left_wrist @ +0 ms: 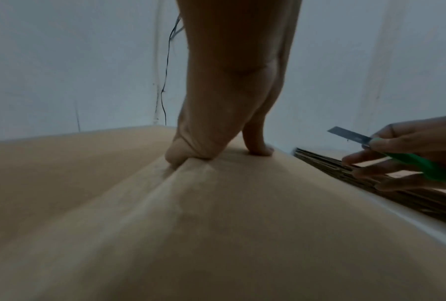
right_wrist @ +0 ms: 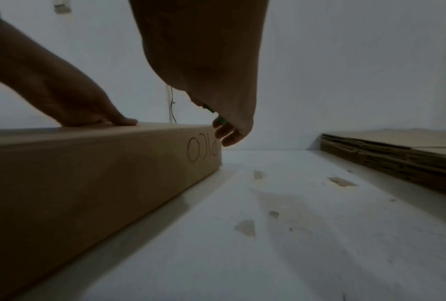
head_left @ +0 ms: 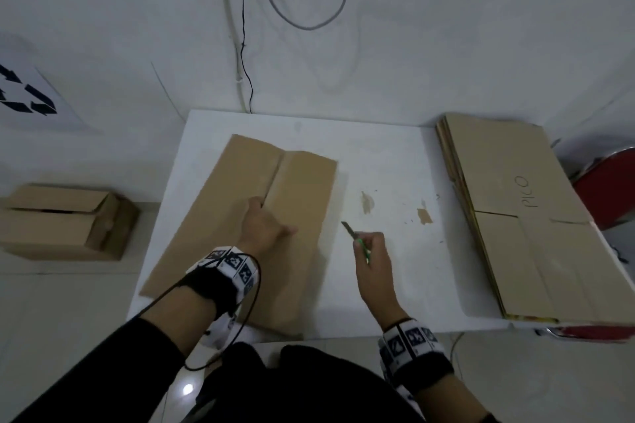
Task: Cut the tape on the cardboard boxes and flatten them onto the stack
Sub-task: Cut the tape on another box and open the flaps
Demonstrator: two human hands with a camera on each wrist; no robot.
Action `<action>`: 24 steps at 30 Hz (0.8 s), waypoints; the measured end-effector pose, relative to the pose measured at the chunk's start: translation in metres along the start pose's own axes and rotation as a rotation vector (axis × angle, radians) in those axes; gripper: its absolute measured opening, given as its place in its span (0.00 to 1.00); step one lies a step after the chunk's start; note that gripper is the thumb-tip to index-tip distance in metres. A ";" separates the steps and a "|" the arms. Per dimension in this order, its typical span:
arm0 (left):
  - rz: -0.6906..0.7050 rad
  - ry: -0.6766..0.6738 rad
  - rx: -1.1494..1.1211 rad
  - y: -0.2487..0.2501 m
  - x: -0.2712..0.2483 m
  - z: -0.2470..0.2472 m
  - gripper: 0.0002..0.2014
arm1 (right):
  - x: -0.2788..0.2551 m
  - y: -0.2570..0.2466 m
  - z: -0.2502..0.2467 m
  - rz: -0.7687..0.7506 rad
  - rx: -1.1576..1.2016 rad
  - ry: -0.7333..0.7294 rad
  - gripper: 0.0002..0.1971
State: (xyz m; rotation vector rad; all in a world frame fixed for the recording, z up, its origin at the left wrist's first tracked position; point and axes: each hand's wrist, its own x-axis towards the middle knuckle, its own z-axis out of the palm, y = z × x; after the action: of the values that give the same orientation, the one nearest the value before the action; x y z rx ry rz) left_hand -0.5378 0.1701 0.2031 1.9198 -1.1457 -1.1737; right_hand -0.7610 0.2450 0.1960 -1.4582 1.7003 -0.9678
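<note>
White surface [head_left: 388, 285] fills mid-frame; the cardboard box [head_left: 299, 189] lies left of centre, the left hand [head_left: 264, 225] hooking fingers into its top seam, thumb on the flap. Just right, the right hand [head_left: 372, 254] grips a green cutter [head_left: 357, 239], blade out. Better to park that blade before prising flaps. "PICO" is handwritten on the box side and the flattened stack [head_left: 515, 216] at right.

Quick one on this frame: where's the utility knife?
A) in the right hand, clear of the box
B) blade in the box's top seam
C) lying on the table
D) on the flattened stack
A: the right hand grips the green utility knife over the white table, to the right of the cardboard box, with the blade touching no cardboard.
</note>
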 end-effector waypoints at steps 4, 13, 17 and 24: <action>0.235 -0.387 0.330 0.006 0.000 -0.021 0.37 | 0.034 -0.004 -0.012 -0.007 -0.046 0.115 0.12; 0.444 -0.455 0.772 0.032 -0.016 0.003 0.36 | 0.009 0.002 -0.014 0.206 0.109 -0.058 0.05; 0.519 -0.423 0.827 0.016 -0.030 0.026 0.44 | 0.017 0.001 -0.024 0.089 -0.022 -0.002 0.03; 0.565 -0.325 0.793 0.004 -0.037 0.028 0.42 | 0.058 -0.029 -0.027 -0.093 -0.157 -0.194 0.06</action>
State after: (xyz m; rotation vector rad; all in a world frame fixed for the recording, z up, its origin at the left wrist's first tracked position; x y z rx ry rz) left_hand -0.5736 0.1993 0.2083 1.7152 -2.4101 -0.7729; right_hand -0.7782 0.1881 0.2327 -1.6882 1.6078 -0.7263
